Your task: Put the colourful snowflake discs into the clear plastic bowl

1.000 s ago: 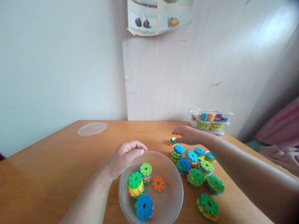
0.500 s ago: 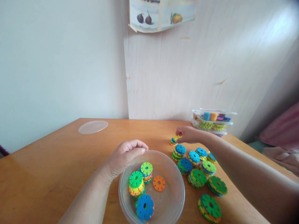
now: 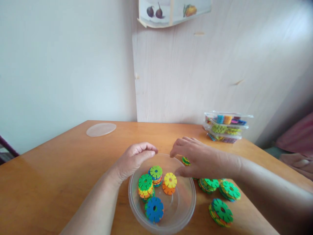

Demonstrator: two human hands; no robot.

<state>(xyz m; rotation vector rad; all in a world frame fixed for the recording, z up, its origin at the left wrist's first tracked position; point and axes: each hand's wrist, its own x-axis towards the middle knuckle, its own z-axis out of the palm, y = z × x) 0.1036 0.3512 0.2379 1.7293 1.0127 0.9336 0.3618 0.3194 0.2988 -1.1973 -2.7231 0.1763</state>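
Note:
My left hand (image 3: 137, 160) pinches the far left rim of a round clear plastic tub (image 3: 192, 209). Over the tub's right rim hovers my right hand (image 3: 195, 157), thumb and fingers apart, nothing between them. Inside the tub, a yellow notched disc (image 3: 167, 178) lies overlapping an orange disc (image 3: 168, 190). Left of these are disc stacks topped by lime (image 3: 156, 167), green (image 3: 145, 177) and blue (image 3: 159, 209). To the right of the tub, stacks of notched discs (image 3: 223, 215) stand on the table; my right hand and forearm hide several of them.
A flat translucent lid (image 3: 101, 130) lies at the table's back left. Stacked clear boxes (image 3: 227, 127) of colourful pieces stand at the back right. The wooden table (image 3: 61, 169) meets a wall with a fruit picture (image 3: 173, 13).
My right hand has come from the far stack back to the tub and opened. The yellow disc now rests in the tub on the orange one. My left hand stays at the rim.

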